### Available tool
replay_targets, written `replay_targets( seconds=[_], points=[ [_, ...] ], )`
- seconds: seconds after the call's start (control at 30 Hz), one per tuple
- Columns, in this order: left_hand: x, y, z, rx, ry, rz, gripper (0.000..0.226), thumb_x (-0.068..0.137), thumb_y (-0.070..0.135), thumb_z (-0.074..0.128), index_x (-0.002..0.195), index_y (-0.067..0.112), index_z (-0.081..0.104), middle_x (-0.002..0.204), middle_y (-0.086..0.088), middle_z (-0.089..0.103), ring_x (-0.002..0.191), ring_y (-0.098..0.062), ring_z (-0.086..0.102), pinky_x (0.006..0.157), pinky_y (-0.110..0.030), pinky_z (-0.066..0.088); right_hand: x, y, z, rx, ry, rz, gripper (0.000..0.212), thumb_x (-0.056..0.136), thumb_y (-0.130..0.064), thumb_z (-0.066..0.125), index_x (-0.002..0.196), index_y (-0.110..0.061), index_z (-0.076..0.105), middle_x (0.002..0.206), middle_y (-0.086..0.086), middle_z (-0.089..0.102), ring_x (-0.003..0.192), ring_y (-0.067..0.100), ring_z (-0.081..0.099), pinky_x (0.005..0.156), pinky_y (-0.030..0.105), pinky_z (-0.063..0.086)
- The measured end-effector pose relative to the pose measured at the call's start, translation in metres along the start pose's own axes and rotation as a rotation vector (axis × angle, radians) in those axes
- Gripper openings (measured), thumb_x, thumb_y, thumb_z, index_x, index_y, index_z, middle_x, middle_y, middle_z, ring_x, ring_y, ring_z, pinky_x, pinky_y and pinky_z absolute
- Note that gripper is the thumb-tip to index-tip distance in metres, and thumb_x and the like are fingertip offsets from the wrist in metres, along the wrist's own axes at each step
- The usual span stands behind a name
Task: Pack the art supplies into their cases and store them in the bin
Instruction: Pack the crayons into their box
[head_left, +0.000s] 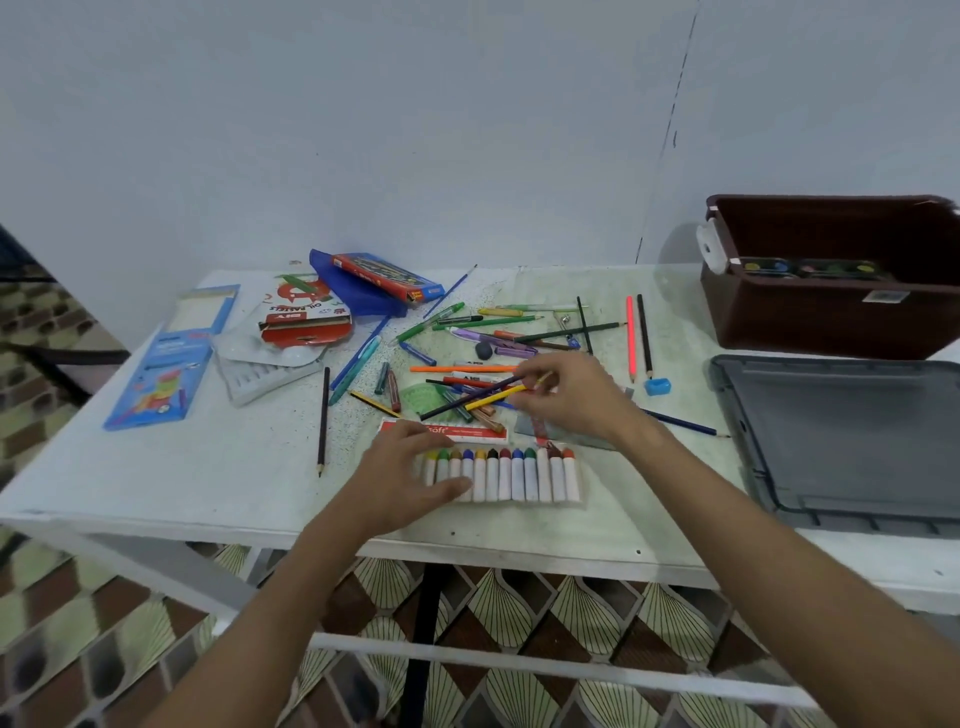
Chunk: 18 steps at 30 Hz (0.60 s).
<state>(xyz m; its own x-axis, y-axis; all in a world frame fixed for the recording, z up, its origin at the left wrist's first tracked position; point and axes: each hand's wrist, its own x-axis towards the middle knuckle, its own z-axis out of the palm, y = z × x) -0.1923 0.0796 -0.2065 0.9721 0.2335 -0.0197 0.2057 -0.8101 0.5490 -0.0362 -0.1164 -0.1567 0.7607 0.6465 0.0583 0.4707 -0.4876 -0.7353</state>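
Left hand (402, 470) lies flat on the left end of the crayon pack (511, 475), fingers relaxed and straight, thumb along the pack's near side; pack sits near the counter's (156, 488) front edge, centre; right hand (569, 397) hovers just behind the pack, fingers pinching a small bundle of coloured pencils (480, 397), yellow and dark ones visible, tips pointing left; loose pencils and pens (498, 325) scattered mid-counter toward the back edge; blue sharpener (657, 386) right of them; oil pastel box (306, 317) and blue pencil case (161, 364) toward the left edge; brown bin (831, 317) at the back right corner, paint palette (810, 268) inside; grey lid (852, 441) at the right edge, in front of the bin.
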Motion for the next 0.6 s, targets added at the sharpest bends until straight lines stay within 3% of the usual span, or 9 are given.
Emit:
replay_targets(
  seconds=[0.1, 0.23, 0.3, 0.4, 0.5, 0.6],
  points=[
    [-0.006, -0.013, -0.004, -0.026, -0.003, -0.021, 0.077, 0.058, 0.077, 0.062, 0.122, 0.035, 0.06, 0.127, 0.012, 0.045, 0.121, -0.008, 0.039, 0.106, -0.035, 0.036, 0.043, -0.008, 0.002, 0.017, -0.025, -0.063, 0.039, 0.077, -0.033, 0.079, 0.111, -0.017, 0.069, 0.101, -0.005, 0.067, 0.09, 0.011, 0.062, 0.076, 0.023, 0.052],
    [-0.01, -0.027, -0.01, -0.071, 0.034, -0.031, 0.059, 0.066, 0.065, 0.073, 0.118, 0.038, 0.062, 0.122, 0.019, 0.047, 0.118, -0.004, 0.04, 0.102, -0.032, 0.036, 0.098, -0.011, 0.011, -0.027, -0.07, -0.09, 0.051, 0.074, -0.033, 0.081, 0.119, -0.012, 0.066, 0.114, 0.002, 0.065, 0.094, 0.01, 0.059, 0.07, 0.012, 0.042],
    [-0.01, -0.034, -0.012, -0.093, 0.063, -0.051, 0.053, 0.07, 0.059, 0.074, 0.118, 0.038, 0.062, 0.121, 0.02, 0.047, 0.119, -0.003, 0.041, 0.101, -0.028, 0.035, 0.123, -0.01, 0.017, -0.035, -0.078, -0.101, 0.051, 0.075, -0.032, 0.08, 0.119, -0.011, 0.065, 0.119, 0.004, 0.064, 0.096, 0.009, 0.056, 0.074, 0.014, 0.042],
    [-0.007, -0.047, -0.017, -0.062, 0.154, -0.112, 0.056, 0.072, 0.064, 0.068, 0.118, 0.033, 0.063, 0.12, 0.015, 0.05, 0.116, -0.004, 0.044, 0.101, -0.029, 0.038, 0.154, -0.01, 0.03, -0.058, -0.093, -0.114, 0.052, 0.074, -0.033, 0.08, 0.12, -0.014, 0.065, 0.123, 0.004, 0.061, 0.102, 0.01, 0.055, 0.081, 0.018, 0.039],
    [-0.002, -0.058, -0.017, 0.039, 0.213, -0.122, 0.066, 0.071, 0.071, 0.054, 0.119, 0.026, 0.065, 0.12, 0.008, 0.054, 0.114, -0.009, 0.046, 0.1, -0.035, 0.04, 0.181, -0.013, 0.045, -0.101, -0.107, -0.145, 0.055, 0.075, -0.032, 0.08, 0.124, -0.016, 0.062, 0.132, 0.004, 0.056, 0.12, 0.017, 0.051, 0.093, 0.021, 0.035],
    [-0.003, -0.062, -0.009, 0.071, 0.243, -0.064, 0.057, 0.081, 0.064, 0.053, 0.12, 0.024, 0.065, 0.123, 0.003, 0.054, 0.117, -0.014, 0.048, 0.099, -0.041, 0.041, 0.204, -0.016, 0.059, -0.085, -0.091, -0.162, 0.059, 0.075, -0.028, 0.079, 0.128, -0.014, 0.058, 0.135, 0.008, 0.051, 0.126, 0.021, 0.047, 0.099, 0.023, 0.033]
  ],
)
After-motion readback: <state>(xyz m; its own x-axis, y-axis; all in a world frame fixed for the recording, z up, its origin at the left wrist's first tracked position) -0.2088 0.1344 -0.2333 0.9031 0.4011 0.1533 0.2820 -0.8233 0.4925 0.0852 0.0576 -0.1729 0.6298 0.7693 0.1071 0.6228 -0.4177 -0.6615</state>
